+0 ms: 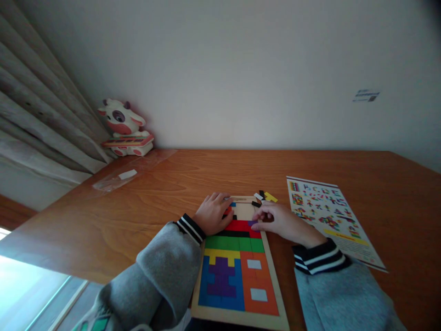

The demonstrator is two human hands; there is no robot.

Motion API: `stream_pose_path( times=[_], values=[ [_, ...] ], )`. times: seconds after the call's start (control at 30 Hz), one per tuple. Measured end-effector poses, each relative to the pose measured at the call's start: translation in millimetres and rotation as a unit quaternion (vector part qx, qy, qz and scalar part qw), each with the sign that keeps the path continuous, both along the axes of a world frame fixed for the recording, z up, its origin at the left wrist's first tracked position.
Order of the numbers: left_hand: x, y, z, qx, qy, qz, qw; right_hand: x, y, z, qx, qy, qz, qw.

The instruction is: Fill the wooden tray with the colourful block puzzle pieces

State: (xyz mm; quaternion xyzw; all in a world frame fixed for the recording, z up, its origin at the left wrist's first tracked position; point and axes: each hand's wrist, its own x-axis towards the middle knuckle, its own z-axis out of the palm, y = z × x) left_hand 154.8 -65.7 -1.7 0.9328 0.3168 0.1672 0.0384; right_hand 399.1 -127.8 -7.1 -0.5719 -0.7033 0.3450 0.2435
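A wooden puzzle board [282, 303] lies near the table's front edge, its lower part filled with blue, purple, yellow, orange, green and red pieces. My left hand [214, 214] rests over the board's upper left, fingers spread, covering some pieces. My right hand [274, 220] is at the upper right edge, thumb and forefinger pinched at a purple piece [253, 224]. Bare wood [244, 211] shows between the hands. Beyond my right hand lie loose pieces: yellow [270, 197], white [258, 196] and black [256, 204].
A printed pattern sheet [330, 211] lies on the wooden table [206, 170] to the right. At the back left sits a cow toy [126, 126] beside a curtain [41, 105]. Clear plastic wrap [112, 183] lies at the left.
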Motion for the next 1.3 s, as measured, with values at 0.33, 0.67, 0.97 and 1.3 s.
stream_pose_path(
  times=[0.33,0.67,0.97,1.3],
  values=[
    [-1,1,-1.7,0.007,-0.005,-0.002,1.000,2,1,-0.5,-0.014,0.000,0.003,1.000],
    [0,-1,0.9,0.001,0.004,-0.003,1.000,2,0,4.0,-0.037,0.022,0.015,0.999],
    [-1,0,0.1,0.016,0.005,-0.006,1.000,11,7,-0.9,0.060,0.095,-0.120,0.986],
    [-1,6,-5.4,0.032,-0.019,-0.021,0.999,36,13,-18.8,0.148,-0.089,-0.317,0.933]
  ],
)
